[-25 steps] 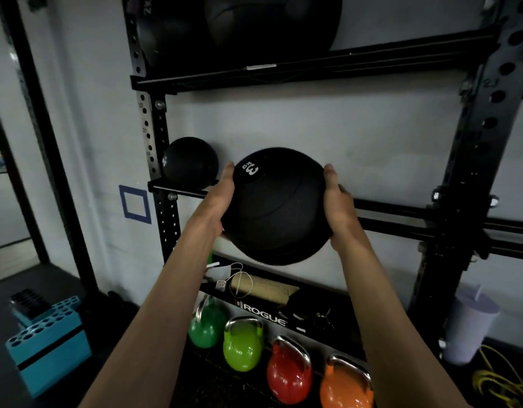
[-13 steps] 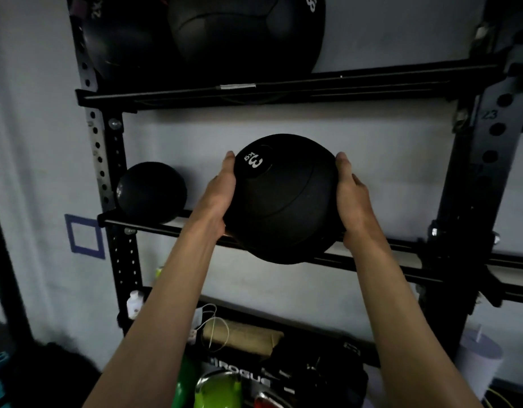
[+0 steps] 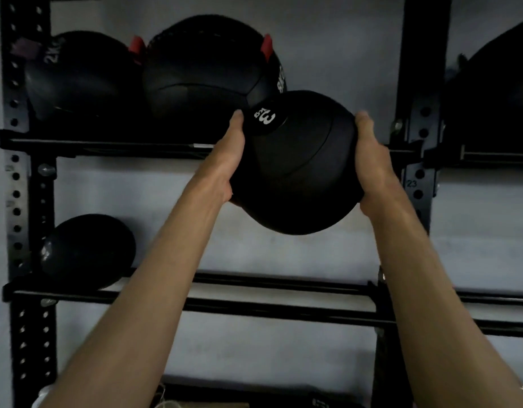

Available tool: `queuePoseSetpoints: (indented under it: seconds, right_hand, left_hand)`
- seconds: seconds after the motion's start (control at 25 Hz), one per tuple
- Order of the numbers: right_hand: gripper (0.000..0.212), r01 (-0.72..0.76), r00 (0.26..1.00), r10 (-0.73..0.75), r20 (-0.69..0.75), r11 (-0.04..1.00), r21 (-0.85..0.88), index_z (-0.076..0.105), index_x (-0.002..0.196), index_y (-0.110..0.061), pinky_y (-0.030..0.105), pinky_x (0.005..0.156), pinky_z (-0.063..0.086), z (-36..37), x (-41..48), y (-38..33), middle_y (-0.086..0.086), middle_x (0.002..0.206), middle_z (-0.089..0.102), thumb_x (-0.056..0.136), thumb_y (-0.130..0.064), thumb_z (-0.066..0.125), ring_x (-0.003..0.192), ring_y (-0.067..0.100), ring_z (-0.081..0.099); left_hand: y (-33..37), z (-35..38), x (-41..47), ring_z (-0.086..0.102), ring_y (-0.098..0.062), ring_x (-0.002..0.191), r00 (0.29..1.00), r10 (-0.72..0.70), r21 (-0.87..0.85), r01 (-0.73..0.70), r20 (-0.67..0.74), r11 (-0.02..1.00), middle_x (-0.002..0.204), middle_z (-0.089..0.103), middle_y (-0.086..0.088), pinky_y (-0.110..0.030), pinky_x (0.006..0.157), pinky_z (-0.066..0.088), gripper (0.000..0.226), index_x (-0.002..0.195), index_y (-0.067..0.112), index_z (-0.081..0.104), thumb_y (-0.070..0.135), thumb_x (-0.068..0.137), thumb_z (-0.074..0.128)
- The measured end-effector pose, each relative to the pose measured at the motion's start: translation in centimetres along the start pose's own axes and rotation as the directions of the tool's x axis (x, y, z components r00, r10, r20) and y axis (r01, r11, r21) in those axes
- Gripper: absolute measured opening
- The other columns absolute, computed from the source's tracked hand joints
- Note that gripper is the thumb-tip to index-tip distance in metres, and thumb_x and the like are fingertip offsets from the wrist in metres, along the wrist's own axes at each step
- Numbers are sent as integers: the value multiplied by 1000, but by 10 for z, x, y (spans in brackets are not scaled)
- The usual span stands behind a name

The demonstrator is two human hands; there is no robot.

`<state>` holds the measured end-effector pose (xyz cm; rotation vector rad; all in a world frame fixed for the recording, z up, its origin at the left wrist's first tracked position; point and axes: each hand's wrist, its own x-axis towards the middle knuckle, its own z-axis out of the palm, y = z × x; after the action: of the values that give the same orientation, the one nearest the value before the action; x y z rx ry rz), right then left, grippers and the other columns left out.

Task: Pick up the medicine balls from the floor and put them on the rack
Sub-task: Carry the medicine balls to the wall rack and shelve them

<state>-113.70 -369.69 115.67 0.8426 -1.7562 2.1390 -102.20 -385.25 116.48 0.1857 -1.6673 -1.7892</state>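
Now the 3 kg medicine ball (image 3: 298,163) is in the air in front of the rack's upper shelf (image 3: 107,145), its top above that rail and its underside well clear of the middle shelf (image 3: 254,281). 1 second ago it hung down at the middle rails; it has since been lifted a full level. That suggests it is bound for the top shelf, and it is not yet resting on anything.

The left hand (image 3: 225,160) grasps it at 9 o'clock and the right hand (image 3: 372,163) at 3 o'clock. The thumbs lie up the near face, and the fingers pass out of sight round the back.

At 10 o'clock sits the large 8 kg ball (image 3: 204,75), which the held ball overlaps at its lower right edge; whether they touch I cannot tell. Beyond that is the 2 kg ball (image 3: 77,83). At 2 o'clock, past the right upright (image 3: 413,54), is a partly seen ball (image 3: 495,92). At 8 o'clock is the small ball (image 3: 86,251) on the middle shelf.

The count is 5 balls: 1 held, 3 at the upper level and 1 on the middle. There are 2 hands and 2 shelf levels in view.
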Motion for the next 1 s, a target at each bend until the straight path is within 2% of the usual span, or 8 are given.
queuePoseSetpoints:
  seconds: [0.08,0.16,0.28,0.48,0.6,0.76,0.88,1.0]
  right_hand:
    - [67,55,998,-56,-13,998,-16,57,138,-19,40,107,47,-4,13,-23,3,125,63,97,-68,35,114,22,60]
    - [68,85,996,-85,-23,996,-19,55,141,-16,41,107,47,-7,26,-40,4,125,63,98,-65,34,113,22,60]
    - [70,123,991,-124,-45,992,-14,53,143,-15,43,106,48,-13,57,-61,7,127,64,97,-65,34,112,24,61]
    - [67,174,984,-173,-34,985,17,52,143,-14,41,106,48,-20,117,-84,7,122,64,100,-62,33,112,25,60]
    - [59,227,972,-226,-71,974,6,59,129,-16,41,103,49,-25,159,-90,5,115,65,98,-61,35,106,24,61]
    - [82,239,963,-243,-113,970,-48,50,146,-13,43,108,45,-42,203,-79,8,129,61,91,-71,33,115,26,57]
    - [83,221,968,-232,-100,969,-108,50,146,-12,43,109,44,-55,223,-58,8,130,60,91,-72,31,117,26,57]
    - [85,201,972,-217,-95,968,-151,46,149,-13,45,113,40,-62,239,-27,10,140,55,91,-73,28,125,28,53]
  left_hand:
    - [21,10,6,62,-20,78,998,53,-22,-52,29,998,101,70,-5,-37,72,50,49,94,25,64,65,99,35]
    - [40,19,15,64,-22,89,995,80,-28,-79,60,996,116,68,-5,-39,80,48,56,119,21,64,64,99,36]
    - [69,40,37,62,-25,99,988,132,4,-133,86,991,120,67,-8,-38,70,47,63,138,22,56,66,98,35]
    - [106,81,99,65,-28,91,977,199,-10,-199,80,980,109,70,-9,-31,60,47,55,125,22,64,60,99,34]
    - [115,104,141,67,-29,94,972,233,-51,-231,37,972,112,70,-10,-35,70,53,56,125,19,64,59,96,38]
    - [106,138,183,65,-28,98,966,258,-78,-258,-14,963,117,67,-9,-40,87,55,64,134,16,57,62,93,40]
    - [85,155,215,64,-29,99,966,256,-75,-259,-48,963,116,66,-9,-43,93,55,65,125,12,57,63,88,40]
    - [55,166,247,63,-32,105,976,217,-79,-219,-34,972,124,64,-9,-48,96,53,73,136,17,55,66,84,38]
